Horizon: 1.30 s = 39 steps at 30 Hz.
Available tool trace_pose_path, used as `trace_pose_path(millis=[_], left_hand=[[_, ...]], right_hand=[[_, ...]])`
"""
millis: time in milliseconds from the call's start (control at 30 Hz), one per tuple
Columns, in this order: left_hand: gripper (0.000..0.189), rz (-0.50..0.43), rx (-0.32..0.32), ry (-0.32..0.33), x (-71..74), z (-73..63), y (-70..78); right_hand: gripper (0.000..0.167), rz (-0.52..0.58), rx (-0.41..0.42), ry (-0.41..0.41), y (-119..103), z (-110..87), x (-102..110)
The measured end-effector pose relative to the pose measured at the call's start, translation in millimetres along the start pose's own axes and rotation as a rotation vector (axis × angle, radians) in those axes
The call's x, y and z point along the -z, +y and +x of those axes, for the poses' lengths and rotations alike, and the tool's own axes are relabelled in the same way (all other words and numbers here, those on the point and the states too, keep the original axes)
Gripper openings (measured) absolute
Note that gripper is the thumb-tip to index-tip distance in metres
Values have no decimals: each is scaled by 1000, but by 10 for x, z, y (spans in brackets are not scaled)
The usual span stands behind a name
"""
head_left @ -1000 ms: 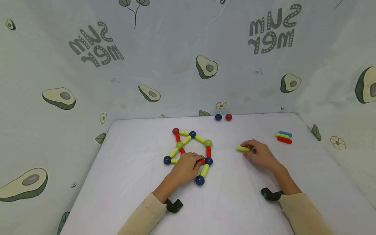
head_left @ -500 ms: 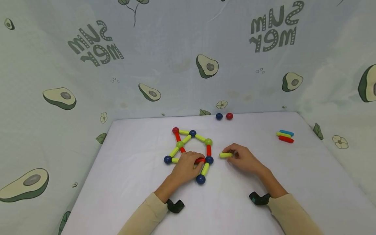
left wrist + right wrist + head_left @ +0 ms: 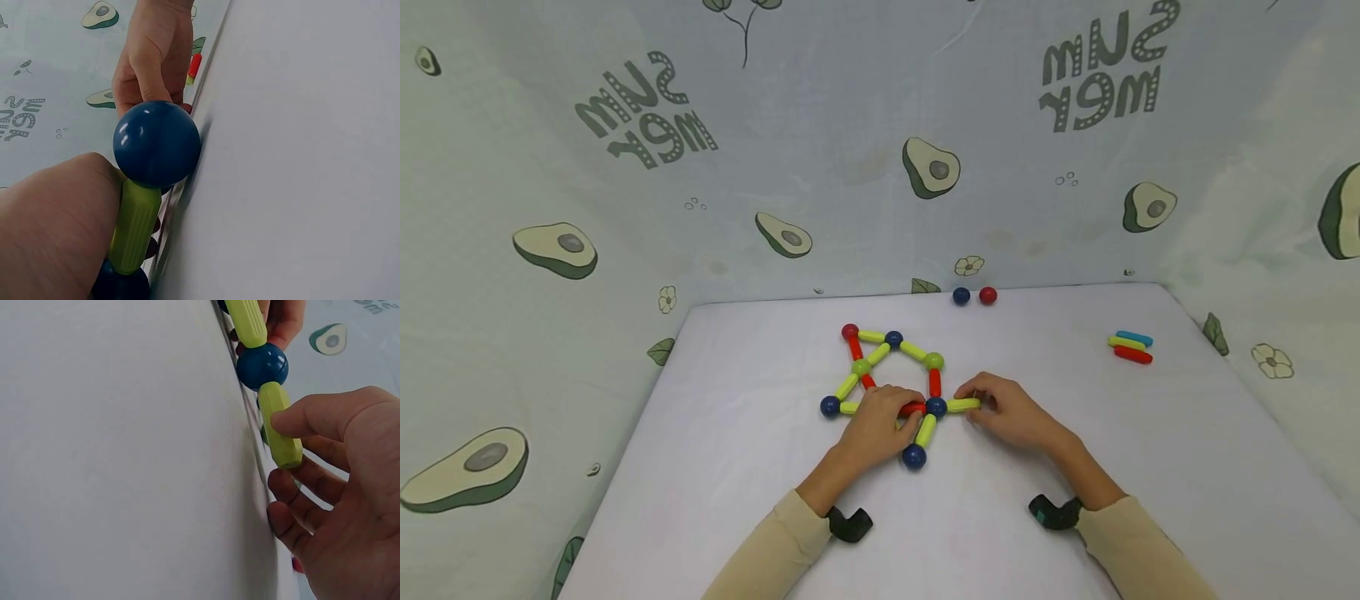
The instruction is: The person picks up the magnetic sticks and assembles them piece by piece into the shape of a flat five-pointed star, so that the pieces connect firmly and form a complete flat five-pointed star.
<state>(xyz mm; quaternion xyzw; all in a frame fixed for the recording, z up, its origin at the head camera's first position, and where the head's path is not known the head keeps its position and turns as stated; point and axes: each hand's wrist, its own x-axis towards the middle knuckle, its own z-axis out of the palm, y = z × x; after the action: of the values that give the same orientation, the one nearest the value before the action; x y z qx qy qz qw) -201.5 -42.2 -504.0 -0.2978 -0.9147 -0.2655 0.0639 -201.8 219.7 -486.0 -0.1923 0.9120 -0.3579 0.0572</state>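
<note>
On the white table lies a flat frame of magnetic balls and rods in red, yellow-green and blue. My left hand (image 3: 872,421) rests over its lower side and pinches a red rod (image 3: 913,409) that meets a blue ball (image 3: 936,407). Between thumb and fingers my right hand (image 3: 1011,412) pinches a yellow-green rod (image 3: 962,405), whose left end touches that blue ball. In the right wrist view this rod (image 3: 273,400) lines up against the blue ball (image 3: 262,367). Another blue ball (image 3: 913,457) sits at the frame's near tip. My left hand hides part of the frame.
A loose blue ball (image 3: 961,296) and a loose red ball (image 3: 988,296) lie at the table's back edge. Towards the right, a blue rod (image 3: 1134,338), a yellow-green rod (image 3: 1126,343) and a red rod (image 3: 1132,355) lie side by side. Patterned cloth hangs behind.
My right hand has moved left with the yellow-green rod, bringing it from apart to touching the blue ball. The left hand stays on the frame, nearly still.
</note>
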Motion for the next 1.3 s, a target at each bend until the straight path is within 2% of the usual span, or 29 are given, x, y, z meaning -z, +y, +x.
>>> trace_pose_path(millis=[167,300,433,600,767,933,1067,1167,1300], left_hand=[[24,-3,-1,0,-11,4,-8],[23,-4,-4,7,-20,-9,-9],[24,5,-2,5,-40,-20,-22],[23,1,1,7,-41,-22,-36],[24,-16,-2,9,-54,-21,-39],[24,-23,-1,7,-65,-30,-33],[24,-15,-4,12,-75,-29,-38],[23,-12,-10,23,-78,-26,-45],[23,-10,-9,29,-79,-24,-52]], right_hand=[[25,-17,-31,31,55,-16,80],[26,-51,-109,108,206,-98,299],[31,-94,-165,215,448,-256,603],[35,-129,-179,337,800,-433,925],[38,-170,-218,399,1104,-564,1189],[42,-216,-342,419,1350,-677,1369],[46,-232,-440,396,1458,-754,1441],[48,-252,-447,376,1505,-774,1457],[46,-286,-393,375,1557,-747,1433]])
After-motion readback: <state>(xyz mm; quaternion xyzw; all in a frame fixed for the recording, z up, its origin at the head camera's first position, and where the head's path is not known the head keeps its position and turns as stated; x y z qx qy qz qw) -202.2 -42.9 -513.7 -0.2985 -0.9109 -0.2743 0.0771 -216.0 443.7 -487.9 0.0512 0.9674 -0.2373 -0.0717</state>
